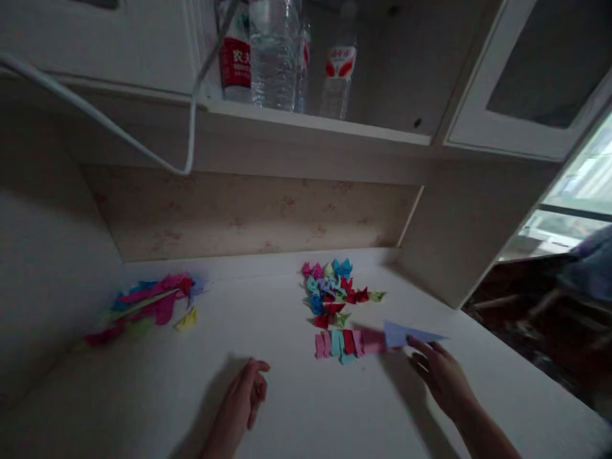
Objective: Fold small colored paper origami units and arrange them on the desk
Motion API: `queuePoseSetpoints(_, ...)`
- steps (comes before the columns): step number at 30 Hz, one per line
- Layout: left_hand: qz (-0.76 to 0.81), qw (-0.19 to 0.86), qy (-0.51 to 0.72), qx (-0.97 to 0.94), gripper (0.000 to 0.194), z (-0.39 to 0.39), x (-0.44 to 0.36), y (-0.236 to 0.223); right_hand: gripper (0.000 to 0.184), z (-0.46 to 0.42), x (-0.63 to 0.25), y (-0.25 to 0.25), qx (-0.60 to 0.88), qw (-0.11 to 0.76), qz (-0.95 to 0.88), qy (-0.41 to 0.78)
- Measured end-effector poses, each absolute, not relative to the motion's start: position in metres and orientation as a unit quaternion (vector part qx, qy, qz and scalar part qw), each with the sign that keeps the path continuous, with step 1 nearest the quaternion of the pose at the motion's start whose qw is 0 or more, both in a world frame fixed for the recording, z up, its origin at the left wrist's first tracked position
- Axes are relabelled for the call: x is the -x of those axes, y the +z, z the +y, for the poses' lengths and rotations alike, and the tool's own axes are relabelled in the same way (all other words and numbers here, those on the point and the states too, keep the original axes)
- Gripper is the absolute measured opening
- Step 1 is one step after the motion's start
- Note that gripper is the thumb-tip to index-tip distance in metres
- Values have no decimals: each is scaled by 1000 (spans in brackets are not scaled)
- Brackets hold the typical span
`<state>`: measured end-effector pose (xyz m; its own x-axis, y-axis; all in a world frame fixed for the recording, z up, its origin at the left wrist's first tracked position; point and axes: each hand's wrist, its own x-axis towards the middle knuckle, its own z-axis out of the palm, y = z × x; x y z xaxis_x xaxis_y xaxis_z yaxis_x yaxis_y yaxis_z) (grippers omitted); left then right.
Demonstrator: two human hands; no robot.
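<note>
My right hand (437, 373) pinches the lower edge of a lavender sheet of folded paper (399, 334), shaped like a long triangle. The paper is over the right end of a row of folded paper strips (337, 343) in pink, aqua and red. To the left, my left hand (248, 390) hovers low over the white tabletop, holding nothing, its fingers loosely curled and apart. Behind the row lies a cluster of small folded paper pieces (329, 287) in blue, red, pink and green.
At the left lies a heap of coloured paper (160, 303), with a yellow folded piece (187, 319) beside it. A shelf (315, 121) above the table holds plastic bottles (273, 54). A white cable (109, 127) hangs in front. A window (581, 191) is at the right.
</note>
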<state>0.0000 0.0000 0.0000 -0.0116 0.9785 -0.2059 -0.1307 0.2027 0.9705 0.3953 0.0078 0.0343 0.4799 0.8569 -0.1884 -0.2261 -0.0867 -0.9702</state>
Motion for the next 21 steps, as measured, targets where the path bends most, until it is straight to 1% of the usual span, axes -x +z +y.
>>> queuePoseSetpoints(3, 519, 574, 489, -402, 66, -4, 1, -2, 49, 14, -394, 37, 626, 610, -270, 403)
queuePoseSetpoints(5, 522, 574, 488, -400, 66, -4, 1, -3, 56, 18, -390, 36, 633, 607, -276, 394)
queuePoseSetpoints(7, 528, 571, 485, -400, 65, -3, 0, -2, 70, 23, -385, 32, 631, 606, -284, 392)
queuePoseSetpoints(11, 533, 560, 486, -408, 64, -4, 0, 1, 110, 29, -376, 25, 648, 596, -325, 346)
queuePoseSetpoints(13, 532, 560, 485, -410, 63, -6, 0, 4, 120, 30, -376, 24, 668, 581, -341, 316)
queuePoseSetpoints(16, 530, 564, 482, -410, 61, -6, 0, 3, 124, 29, -378, 24, 685, 573, -337, 299)
queuePoseSetpoints(19, 532, 569, 477, -407, 63, -5, 1, 0, 127, 28, -379, 21, 667, 597, -308, 321)
queuePoseSetpoints(21, 533, 571, 475, -405, 63, -5, 0, 1, 124, 28, -379, 18, 652, 610, -311, 327)
